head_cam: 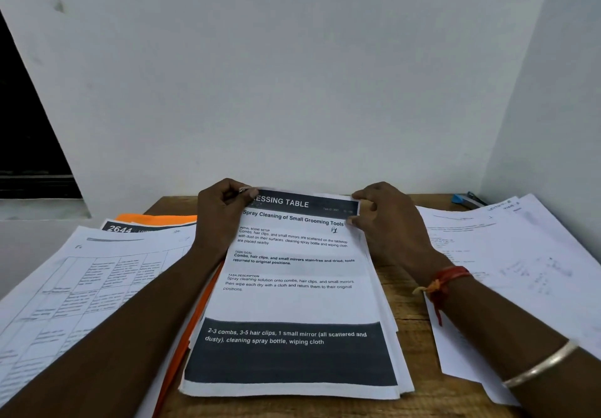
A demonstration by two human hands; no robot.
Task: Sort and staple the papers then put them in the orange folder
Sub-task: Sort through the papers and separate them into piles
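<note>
A stack of printed papers (292,300) lies in the middle of the wooden desk, its top sheet headed "Spray Cleaning of Small Grooming Tools". My left hand (221,212) pinches the stack's far left corner between thumb and fingers. My right hand (387,219) grips the far right corner with curled fingers. The orange folder (156,219) lies under the loose sheets on the left, and its edge runs down beside the stack. A blue stapler (466,200) sits at the far right against the wall.
Loose sheets with tables (81,284) cover the left side of the desk (406,300). More printed sheets (520,261) spread over the right side. White walls close off the back and the right.
</note>
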